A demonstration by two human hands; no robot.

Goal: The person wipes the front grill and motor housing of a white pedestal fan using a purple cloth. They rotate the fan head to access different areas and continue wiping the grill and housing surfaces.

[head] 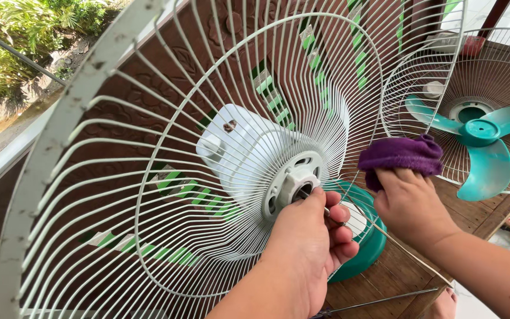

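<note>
A white wire fan guard [149, 177] fills most of the view, fixed around a white motor housing [240, 150] with a white nut [296, 183] at the hub. My left hand [311, 242] reaches into the guard and grips its wires just beside the hub. My right hand [408, 204] holds a bunched purple cloth [401, 155] against the guard's wires on the right side. The fan's teal base [366, 242] shows behind my left hand.
A second wire guard [497, 65] with a teal three-blade fan blade [482, 139] lies on the wooden table [396, 274] at right. A thin metal rod [379, 301] lies near the table's front edge. Green plants [25, 35] are beyond a ledge at upper left.
</note>
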